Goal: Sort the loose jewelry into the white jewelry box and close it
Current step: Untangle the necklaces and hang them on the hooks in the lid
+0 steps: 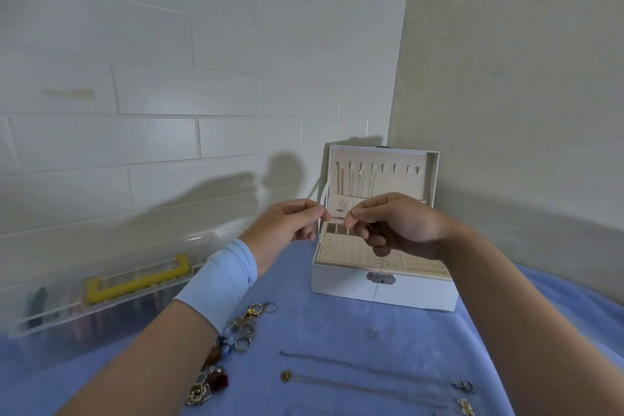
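Fingertips (320, 213) of the left hand (287, 224) and right hand (398, 226) pinch a thin chain (372, 333), barely visible, dangling over the blue cloth (320, 324). Nearest, two necklaces (286, 375) run partly under the right forearm. A heap of rings (246, 328) sits half hidden behind the left arm. Beyond stands the open white jewelry box (347, 290). A blurred clear case (101, 297) lies at left.

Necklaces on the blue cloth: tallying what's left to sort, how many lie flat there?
2: one chain nearer the jewelry box, another with a gold pendant nearer the camera. A third may lie at the bottom edge. Not counted: the held necklace.
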Available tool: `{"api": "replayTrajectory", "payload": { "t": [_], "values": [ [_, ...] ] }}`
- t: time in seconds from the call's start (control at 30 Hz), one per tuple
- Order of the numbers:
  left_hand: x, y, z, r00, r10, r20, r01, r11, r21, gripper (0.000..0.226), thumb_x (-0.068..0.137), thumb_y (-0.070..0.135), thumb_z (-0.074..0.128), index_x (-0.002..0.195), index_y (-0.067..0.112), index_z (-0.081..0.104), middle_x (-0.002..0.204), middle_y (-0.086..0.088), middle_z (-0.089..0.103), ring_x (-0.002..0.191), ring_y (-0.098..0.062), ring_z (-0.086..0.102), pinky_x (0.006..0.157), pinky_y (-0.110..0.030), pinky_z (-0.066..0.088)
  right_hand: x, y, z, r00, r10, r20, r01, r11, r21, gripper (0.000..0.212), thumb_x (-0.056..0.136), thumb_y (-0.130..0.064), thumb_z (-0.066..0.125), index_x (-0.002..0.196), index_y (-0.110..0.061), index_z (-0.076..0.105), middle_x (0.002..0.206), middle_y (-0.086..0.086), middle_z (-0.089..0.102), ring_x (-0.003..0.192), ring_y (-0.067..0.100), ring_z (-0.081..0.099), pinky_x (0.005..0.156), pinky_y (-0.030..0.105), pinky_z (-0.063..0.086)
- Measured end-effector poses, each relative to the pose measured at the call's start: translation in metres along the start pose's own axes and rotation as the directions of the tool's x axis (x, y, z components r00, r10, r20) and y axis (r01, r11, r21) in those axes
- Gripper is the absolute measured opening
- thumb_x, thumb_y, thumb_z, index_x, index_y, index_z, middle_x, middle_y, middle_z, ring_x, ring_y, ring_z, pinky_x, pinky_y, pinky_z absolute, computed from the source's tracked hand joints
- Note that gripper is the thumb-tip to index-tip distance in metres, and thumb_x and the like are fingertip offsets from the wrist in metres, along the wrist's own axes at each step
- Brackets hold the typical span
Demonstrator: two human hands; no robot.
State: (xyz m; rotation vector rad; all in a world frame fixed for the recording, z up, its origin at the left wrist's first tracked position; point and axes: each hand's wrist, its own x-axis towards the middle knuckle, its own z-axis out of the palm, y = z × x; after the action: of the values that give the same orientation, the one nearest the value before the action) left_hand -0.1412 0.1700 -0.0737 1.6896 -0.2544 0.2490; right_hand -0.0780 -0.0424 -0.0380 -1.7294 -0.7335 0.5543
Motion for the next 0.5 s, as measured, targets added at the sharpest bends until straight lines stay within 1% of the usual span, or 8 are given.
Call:
{"api": "replayTrajectory", "payload": {
  "t": [0.03,0.1,0.17,0.2,0.27,0.33,0.43,0.5],
  "values": [
    [0.004,0.001,0.004,1.000,0.005,0.006,-0.005,0.996,-0.086,0.025,0.100,0.013,0.051,0.082,0.010,0.067,0.061,0.002,0.049,0.068,-0.019,0.051,0.072,-0.023,0.049,0.001,-0.001,-0.003,0.999,-0.016,-0.031,0.016,1.000,0.010,0.027,0.103,-0.009,0.048,0.093,-0.001,0.072,0.068,0.007,0.051,0.053,0.014,0.037,0.048,0.024,0.032],
    [0.014,0.006,0.011,1.000,-0.013,0.019,0.017,0.973,-0.231,0.026,0.101,0.010,0.048,0.082,0.007,0.066,0.065,-0.001,0.053,0.065,-0.018,0.052,0.071,-0.028,0.053,0.004,-0.004,-0.012,0.995,-0.041,-0.086,0.043,0.999,0.017,0.027,0.103,-0.010,0.049,0.093,-0.004,0.073,0.065,0.006,0.048,0.052,0.014,0.031,0.046,0.024,0.027],
    [0.026,0.012,0.016,0.998,-0.057,0.011,0.058,0.955,-0.291,0.024,0.102,0.011,0.047,0.085,0.006,0.064,0.062,-0.001,0.047,0.057,-0.016,0.044,0.057,-0.027,0.051,0.008,-0.006,-0.021,0.990,-0.067,-0.126,0.068,0.998,0.005,0.027,0.103,-0.013,0.050,0.092,-0.008,0.074,0.063,0.002,0.042,0.053,0.014,0.024,0.047,0.026,0.019],
    [0.033,0.015,0.017,0.997,-0.079,0.002,0.076,0.957,-0.279,0.023,0.101,0.012,0.048,0.086,0.007,0.064,0.061,0.001,0.044,0.055,-0.014,0.039,0.048,-0.024,0.044,0.010,-0.008,-0.027,0.986,-0.081,-0.146,0.081,0.997,-0.003,0.027,0.103,-0.015,0.051,0.091,-0.009,0.074,0.062,0.000,0.039,0.053,0.014,0.022,0.047,0.026,0.017],
    [0.047,0.022,0.019,0.995,-0.097,-0.015,0.093,0.981,-0.173,0.020,0.100,0.018,0.051,0.087,0.011,0.065,0.061,0.004,0.039,0.052,-0.011,0.032,0.041,-0.019,0.027,0.013,-0.011,-0.037,0.977,-0.110,-0.185,0.110,0.994,-0.009,0.024,0.102,-0.017,0.054,0.090,-0.011,0.074,0.062,-0.001,0.034,0.054,0.014,0.020,0.045,0.024,0.016],
    [0.062,0.028,0.020,0.997,-0.080,-0.022,0.079,0.996,-0.048,0.019,0.098,0.022,0.053,0.087,0.014,0.066,0.060,0.006,0.035,0.052,-0.011,0.025,0.043,-0.020,0.017,0.016,-0.015,-0.047,0.964,-0.135,-0.227,0.133,0.991,-0.027,0.023,0.102,-0.018,0.055,0.091,-0.011,0.073,0.061,-0.003,0.030,0.054,0.013,0.018,0.045,0.023,0.015],
    [0.083,0.037,0.027,0.998,-0.048,-0.044,0.051,0.996,0.073,0.015,0.094,0.026,0.058,0.085,0.017,0.066,0.059,0.006,0.031,0.051,-0.012,0.022,0.047,-0.023,0.016,0.021,-0.021,-0.065,0.925,-0.167,-0.340,0.143,0.985,-0.095,0.021,0.102,-0.019,0.055,0.095,-0.006,0.071,0.059,-0.005,0.031,0.051,0.012,0.020,0.043,0.022,0.016],
    [0.099,0.038,0.035,0.996,-0.008,-0.090,0.026,0.980,0.196,0.015,0.090,0.029,0.062,0.083,0.017,0.069,0.057,0.007,0.036,0.050,-0.012,0.029,0.045,-0.020,0.023,0.027,-0.022,-0.076,0.878,-0.196,-0.438,0.135,0.977,-0.167,0.021,0.100,-0.022,0.060,0.094,-0.006,0.073,0.059,-0.004,0.035,0.049,0.012,0.024,0.042,0.022,0.021]
  ]
}}
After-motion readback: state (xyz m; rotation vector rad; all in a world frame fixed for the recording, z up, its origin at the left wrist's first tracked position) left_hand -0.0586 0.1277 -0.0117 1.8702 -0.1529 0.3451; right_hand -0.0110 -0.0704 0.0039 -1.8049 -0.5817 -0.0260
